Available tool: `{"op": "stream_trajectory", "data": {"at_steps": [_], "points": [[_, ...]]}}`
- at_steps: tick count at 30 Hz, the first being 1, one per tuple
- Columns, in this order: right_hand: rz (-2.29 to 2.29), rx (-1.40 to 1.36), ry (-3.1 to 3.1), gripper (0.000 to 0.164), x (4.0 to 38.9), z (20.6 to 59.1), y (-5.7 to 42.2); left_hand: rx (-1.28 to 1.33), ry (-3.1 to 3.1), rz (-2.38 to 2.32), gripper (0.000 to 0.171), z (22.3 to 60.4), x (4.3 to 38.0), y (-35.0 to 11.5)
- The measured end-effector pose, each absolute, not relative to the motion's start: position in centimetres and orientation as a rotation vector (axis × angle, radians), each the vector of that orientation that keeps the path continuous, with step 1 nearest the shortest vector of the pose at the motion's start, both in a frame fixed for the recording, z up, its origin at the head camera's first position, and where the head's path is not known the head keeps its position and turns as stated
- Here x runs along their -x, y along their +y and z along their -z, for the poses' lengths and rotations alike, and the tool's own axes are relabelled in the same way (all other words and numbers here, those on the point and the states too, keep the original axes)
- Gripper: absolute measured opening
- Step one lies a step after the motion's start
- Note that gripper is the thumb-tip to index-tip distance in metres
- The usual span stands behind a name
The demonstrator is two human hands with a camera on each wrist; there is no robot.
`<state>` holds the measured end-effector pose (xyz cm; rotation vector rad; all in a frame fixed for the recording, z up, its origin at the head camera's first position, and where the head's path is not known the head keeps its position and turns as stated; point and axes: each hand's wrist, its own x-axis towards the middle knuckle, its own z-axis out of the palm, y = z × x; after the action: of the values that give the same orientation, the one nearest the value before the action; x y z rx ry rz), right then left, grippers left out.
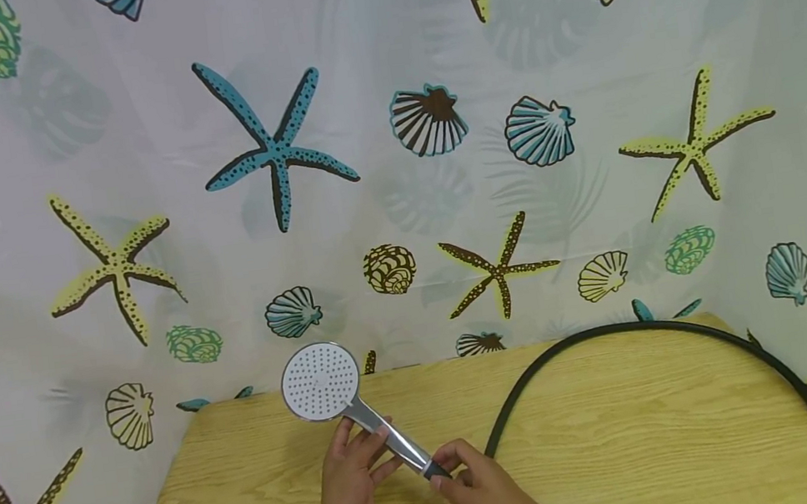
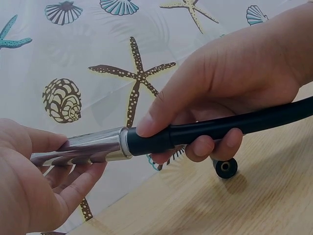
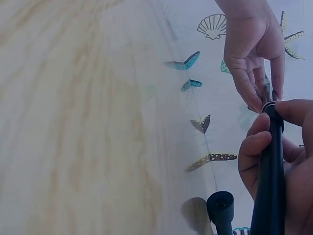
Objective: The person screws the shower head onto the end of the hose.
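Note:
A chrome shower head (image 1: 321, 381) with a round white spray face is held tilted above the wooden table, its face toward me. My left hand (image 1: 352, 485) grips its chrome handle (image 2: 95, 147) between thumb and fingers. My right hand (image 1: 489, 489) pinches the black end collar (image 2: 149, 141) of a black shower hose (image 1: 632, 326), thumb on one side and fingers on the other. The collar meets the handle's lower end, where a thin pale ring shows between them. Whether the threads are engaged is hidden.
The hose's other end, a black connector (image 2: 226, 168) with a hole, is near the back of the table. From there the hose arcs over the right side of the wooden table (image 1: 624, 443). A curtain (image 1: 381, 196) printed with shells and starfish hangs behind and at both sides.

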<state>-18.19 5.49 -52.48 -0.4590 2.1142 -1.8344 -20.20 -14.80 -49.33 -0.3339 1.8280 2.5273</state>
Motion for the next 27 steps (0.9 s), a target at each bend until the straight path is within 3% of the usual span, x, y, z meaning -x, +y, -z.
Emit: {"op": "stream_trajectory", "data": {"at_steps": [27], "points": [[1.809, 0.552, 2.166, 0.034, 18.11, 52.43, 5.62, 0.307, 1.843, -2.526, 0.062, 49.32, 20.23, -14.99]]}}
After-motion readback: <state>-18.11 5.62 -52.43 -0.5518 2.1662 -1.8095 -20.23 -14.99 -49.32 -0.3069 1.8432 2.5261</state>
